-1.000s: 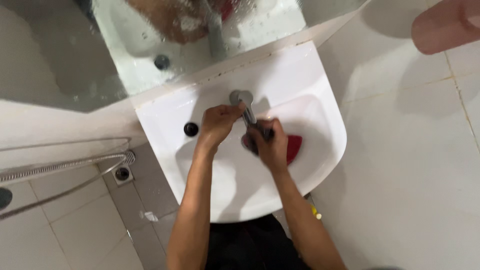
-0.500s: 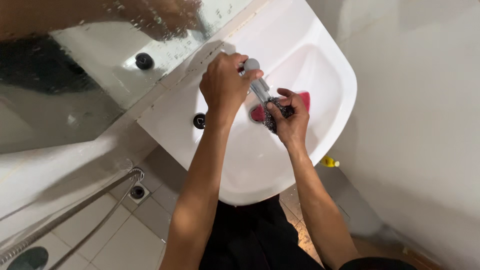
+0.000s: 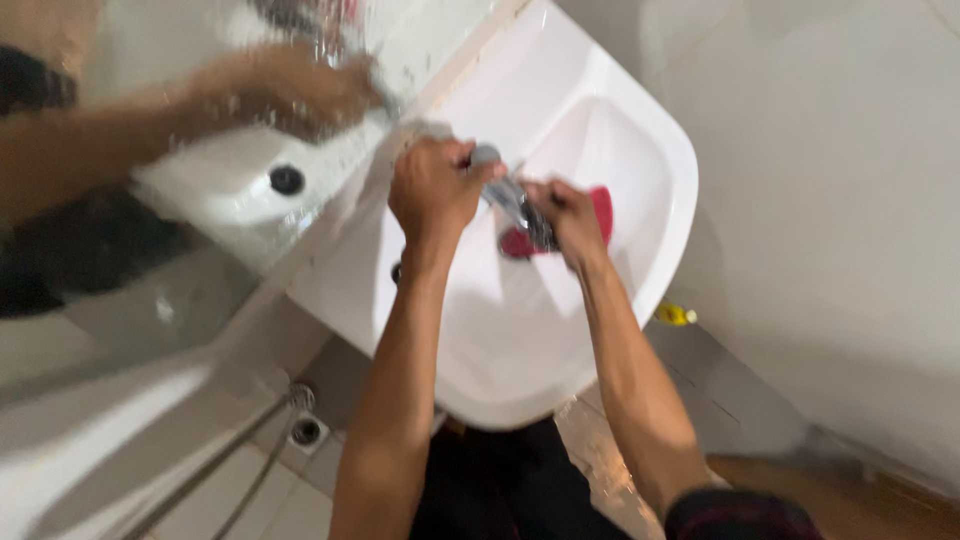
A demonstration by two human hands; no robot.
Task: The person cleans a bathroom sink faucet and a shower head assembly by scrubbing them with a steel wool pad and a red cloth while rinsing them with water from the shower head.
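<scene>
White washbasin (image 3: 640, 130) is carrying the chrome tap (image 3: 505, 190), left hand (image 3: 435, 190) clenching its top, right hand (image 3: 560, 215) gripping its spout, best held steady.

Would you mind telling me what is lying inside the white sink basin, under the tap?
Inside the white sink a red object lies beneath the chrome tap. The right hand covers most of it, so its full shape and the drain stay hidden.
</scene>
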